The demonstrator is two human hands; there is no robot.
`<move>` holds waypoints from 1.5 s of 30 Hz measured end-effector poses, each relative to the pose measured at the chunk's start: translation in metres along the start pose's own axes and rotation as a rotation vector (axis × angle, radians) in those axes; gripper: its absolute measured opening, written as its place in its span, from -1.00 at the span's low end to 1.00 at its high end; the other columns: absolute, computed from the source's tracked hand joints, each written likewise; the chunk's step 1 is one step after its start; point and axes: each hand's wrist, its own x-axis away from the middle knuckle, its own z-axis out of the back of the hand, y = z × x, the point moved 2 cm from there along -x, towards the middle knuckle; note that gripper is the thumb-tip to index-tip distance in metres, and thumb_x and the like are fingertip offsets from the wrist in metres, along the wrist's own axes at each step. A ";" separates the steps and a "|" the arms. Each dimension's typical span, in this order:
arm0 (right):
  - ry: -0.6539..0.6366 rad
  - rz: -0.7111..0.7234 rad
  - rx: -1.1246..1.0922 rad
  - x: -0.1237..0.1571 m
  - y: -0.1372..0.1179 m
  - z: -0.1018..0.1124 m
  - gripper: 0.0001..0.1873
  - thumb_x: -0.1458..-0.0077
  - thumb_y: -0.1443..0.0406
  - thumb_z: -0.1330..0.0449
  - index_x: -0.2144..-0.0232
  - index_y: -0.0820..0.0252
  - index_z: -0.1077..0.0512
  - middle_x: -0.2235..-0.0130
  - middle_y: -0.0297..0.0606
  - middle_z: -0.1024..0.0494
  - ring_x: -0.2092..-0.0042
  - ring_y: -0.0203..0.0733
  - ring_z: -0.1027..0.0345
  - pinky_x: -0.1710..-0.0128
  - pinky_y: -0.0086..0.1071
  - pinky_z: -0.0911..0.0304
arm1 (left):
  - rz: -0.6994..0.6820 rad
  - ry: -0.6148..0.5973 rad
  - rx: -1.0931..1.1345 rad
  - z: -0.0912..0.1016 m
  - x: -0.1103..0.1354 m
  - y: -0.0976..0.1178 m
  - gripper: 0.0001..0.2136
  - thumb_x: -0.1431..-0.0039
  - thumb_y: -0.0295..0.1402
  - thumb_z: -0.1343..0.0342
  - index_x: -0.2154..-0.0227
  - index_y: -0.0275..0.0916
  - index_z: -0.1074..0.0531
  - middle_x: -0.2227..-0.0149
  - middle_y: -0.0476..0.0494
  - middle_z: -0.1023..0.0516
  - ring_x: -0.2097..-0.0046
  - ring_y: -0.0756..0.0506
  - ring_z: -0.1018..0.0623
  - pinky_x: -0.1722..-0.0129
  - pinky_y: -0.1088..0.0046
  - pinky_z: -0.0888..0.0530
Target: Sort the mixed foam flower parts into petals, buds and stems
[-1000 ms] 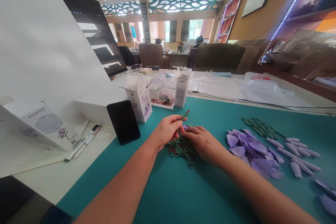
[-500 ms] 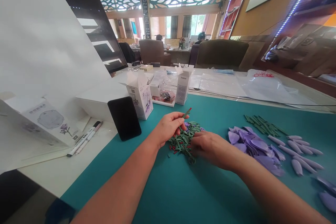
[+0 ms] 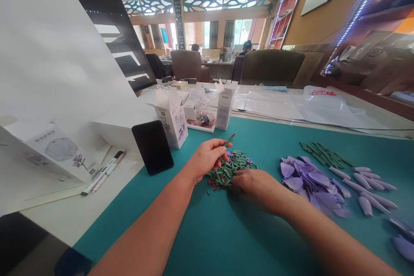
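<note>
Between the thumb and fingers of my left hand (image 3: 208,158) is a thin green stem piece (image 3: 229,140) with a red tip. It points up and to the right above a pile of small green parts (image 3: 223,174), mixed with a few red bits and purple rings. My right hand (image 3: 250,183) reaches into the near right side of this pile, its fingers curled down into the parts. What its fingertips touch or pinch is hidden behind the hand. To the right lies a heap of purple petal pieces (image 3: 310,177).
Green sticks (image 3: 323,155) and tapered lilac pieces (image 3: 367,181) lie on the teal mat (image 3: 207,241) at right. A black phone or tablet (image 3: 153,146) leans at left, near an open white box (image 3: 171,116). Another narrow box (image 3: 224,105) and markers (image 3: 103,172) stand around.
My right hand has shifted slightly left and deeper into the near side of the green pile. My left hand stays nearly in place, holding the stem piece.
</note>
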 end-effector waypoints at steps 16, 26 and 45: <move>0.306 0.257 -0.007 -0.011 -0.028 -0.025 -0.66 -0.12 0.46 -0.04 0.12 0.04 -0.45 0.08 -0.18 -0.46 0.06 -0.10 -0.22 0.13 -0.27 -0.14 | -0.001 0.016 0.013 -0.001 0.002 0.004 -0.75 -0.13 -0.42 0.03 0.16 -0.32 -0.44 0.49 -0.01 -0.42 0.59 0.13 -0.27 0.60 0.60 -0.23; 0.421 -0.125 0.019 -0.015 0.028 -0.009 -0.76 -0.17 0.38 -0.02 0.28 0.14 -0.49 0.29 -0.17 -0.48 0.26 -0.16 -0.23 0.24 -0.31 -0.09 | 0.013 -0.009 0.001 -0.002 0.002 0.002 -0.76 -0.12 -0.37 0.00 0.17 -0.30 -0.43 0.43 -0.04 -0.44 0.58 0.12 -0.32 0.64 0.63 -0.22; 0.536 -0.119 -0.109 -0.020 0.034 -0.017 -0.90 -0.10 0.33 -0.10 0.39 0.16 -0.42 0.33 -0.23 -0.47 0.25 -0.15 -0.25 0.25 -0.35 -0.10 | 0.039 -0.038 -0.009 -0.004 0.002 0.003 -0.65 -0.05 -0.45 0.01 0.06 -0.28 -0.39 0.41 -0.05 -0.45 0.56 0.12 -0.34 0.63 0.64 -0.24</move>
